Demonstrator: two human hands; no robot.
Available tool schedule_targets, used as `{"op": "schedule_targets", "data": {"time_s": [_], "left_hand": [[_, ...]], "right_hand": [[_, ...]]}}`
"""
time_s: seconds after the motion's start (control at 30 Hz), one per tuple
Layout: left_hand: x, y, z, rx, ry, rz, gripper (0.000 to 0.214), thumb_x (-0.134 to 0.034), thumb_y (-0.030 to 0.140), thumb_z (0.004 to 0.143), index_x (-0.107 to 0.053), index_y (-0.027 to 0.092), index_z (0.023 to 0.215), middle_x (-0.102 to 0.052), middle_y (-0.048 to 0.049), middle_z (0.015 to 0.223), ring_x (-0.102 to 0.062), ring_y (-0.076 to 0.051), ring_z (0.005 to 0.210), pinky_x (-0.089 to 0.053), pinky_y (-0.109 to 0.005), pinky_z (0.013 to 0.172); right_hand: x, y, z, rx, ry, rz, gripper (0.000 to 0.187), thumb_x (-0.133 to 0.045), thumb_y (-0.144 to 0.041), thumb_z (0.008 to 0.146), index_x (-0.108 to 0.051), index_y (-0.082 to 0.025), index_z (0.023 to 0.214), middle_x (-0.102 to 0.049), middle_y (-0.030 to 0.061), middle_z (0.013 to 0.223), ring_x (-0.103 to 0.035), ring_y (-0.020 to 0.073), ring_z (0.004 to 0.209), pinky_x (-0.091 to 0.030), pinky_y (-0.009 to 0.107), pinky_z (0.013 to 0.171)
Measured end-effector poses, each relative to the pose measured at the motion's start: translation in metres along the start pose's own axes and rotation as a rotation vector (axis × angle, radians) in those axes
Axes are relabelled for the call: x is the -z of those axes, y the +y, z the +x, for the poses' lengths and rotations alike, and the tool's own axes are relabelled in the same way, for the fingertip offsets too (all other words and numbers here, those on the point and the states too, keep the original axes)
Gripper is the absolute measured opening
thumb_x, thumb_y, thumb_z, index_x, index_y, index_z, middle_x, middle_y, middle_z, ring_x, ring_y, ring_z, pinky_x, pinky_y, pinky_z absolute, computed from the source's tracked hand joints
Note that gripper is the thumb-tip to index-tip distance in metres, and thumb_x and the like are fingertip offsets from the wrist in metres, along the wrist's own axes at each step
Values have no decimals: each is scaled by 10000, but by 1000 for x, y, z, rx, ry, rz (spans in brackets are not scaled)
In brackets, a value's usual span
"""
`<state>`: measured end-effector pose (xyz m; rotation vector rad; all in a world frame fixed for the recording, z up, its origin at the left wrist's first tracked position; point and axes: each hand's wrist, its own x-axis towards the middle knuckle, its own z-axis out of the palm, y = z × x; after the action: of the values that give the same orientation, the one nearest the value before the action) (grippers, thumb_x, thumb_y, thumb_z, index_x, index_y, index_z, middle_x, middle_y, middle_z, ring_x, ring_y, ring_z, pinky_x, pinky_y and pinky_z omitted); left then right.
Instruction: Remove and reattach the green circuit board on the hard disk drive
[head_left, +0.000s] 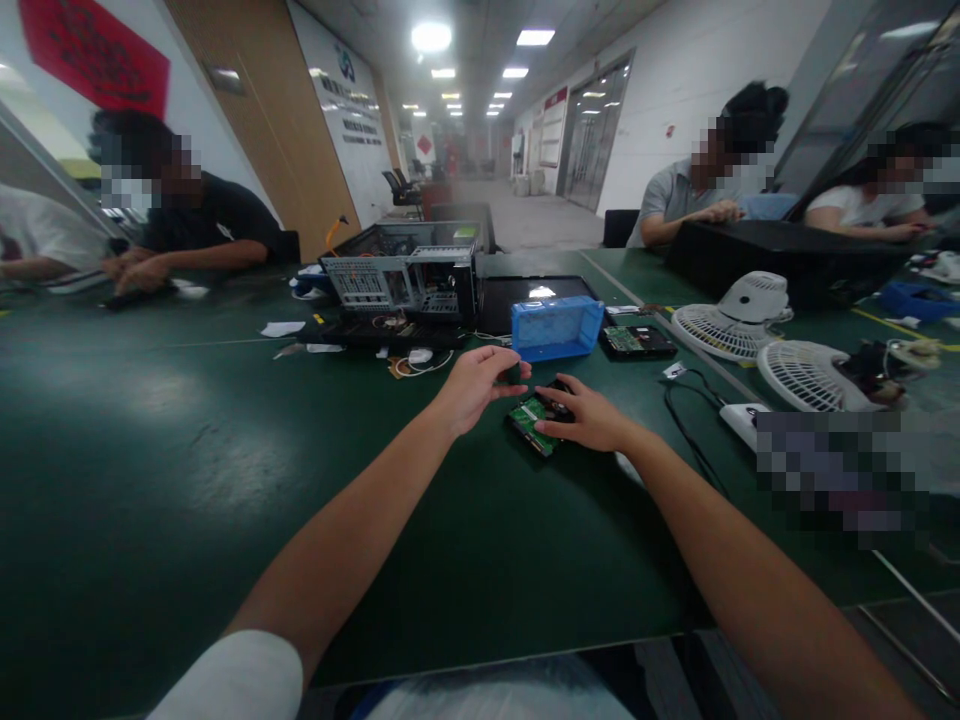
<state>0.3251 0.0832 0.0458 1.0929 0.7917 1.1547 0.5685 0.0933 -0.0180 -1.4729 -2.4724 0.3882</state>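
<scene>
A hard drive (531, 412) lies on the green table with its green circuit board facing up, turned at an angle. My right hand (589, 415) reaches over it from the right, thumb across the board and fingers at the far end, gripping it. Just left of the drive, my left hand (480, 385) hovers with its fingers curved and a gap between thumb and fingers; I make out nothing held there. Behind both hands stands a blue plastic bin (556, 330), tipped on its side. A second hard drive (637, 341) rests to the right of the bin.
An opened computer case (405, 275) stands at the back left, with a dark panel and loose cables before it. To the right are white fan parts (724, 325), a power strip (742, 420) with a black cord, and a large black box (780, 255). Several people sit around.
</scene>
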Motion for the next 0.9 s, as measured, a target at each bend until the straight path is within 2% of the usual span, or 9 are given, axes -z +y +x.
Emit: {"op": "schedule_targets", "data": {"time_s": [0.23, 0.3, 0.5, 0.7, 0.9], "left_hand": [[7, -2, 7, -72, 74, 96, 235, -723, 353, 833, -773, 145, 932, -686, -130, 1151, -611, -218, 1004, -602, -329, 742], [7, -2, 6, -63, 60, 101, 249, -721, 368, 839, -778, 156, 958, -677, -126, 1186, -607, -214, 1001, -597, -311, 714], [2, 2, 0, -5, -36, 65, 276, -728, 349, 852, -704, 156, 1048, -700, -122, 1020, -660, -222, 936, -565, -274, 604], [2, 1, 1, 16, 2, 1, 204, -662, 301, 890, -637, 143, 1017, -723, -157, 1059, -691, -263, 1001, -594, -327, 652], [1, 0, 3, 0, 3, -13, 188, -676, 299, 883, -671, 131, 967, -704, -147, 1085, -672, -238, 1000, -608, -348, 725]], "right_hand": [[1, -1, 0, 5, -10, 9, 835, -572, -771, 862, -467, -319, 1557, -344, 137, 1638, -433, 407, 1439, -353, 560, 1178], [1, 0, 0, 8, -9, 12, 837, -573, -774, 859, -470, -319, 1555, -345, 137, 1638, -429, 409, 1441, -348, 564, 1179], [0, 1, 0, 0, 2, 5, 826, -573, -773, 860, -474, -331, 1551, -348, 131, 1635, -449, 404, 1427, -355, 560, 1176], [-1, 1, 0, 3, -8, 3, 829, -565, -777, 862, -481, -320, 1548, -339, 142, 1637, -450, 413, 1424, -368, 562, 1166], [-2, 3, 1, 15, 4, 4, 850, -558, -786, 861, -464, -311, 1560, -346, 150, 1631, -423, 405, 1447, -346, 558, 1182]]}}
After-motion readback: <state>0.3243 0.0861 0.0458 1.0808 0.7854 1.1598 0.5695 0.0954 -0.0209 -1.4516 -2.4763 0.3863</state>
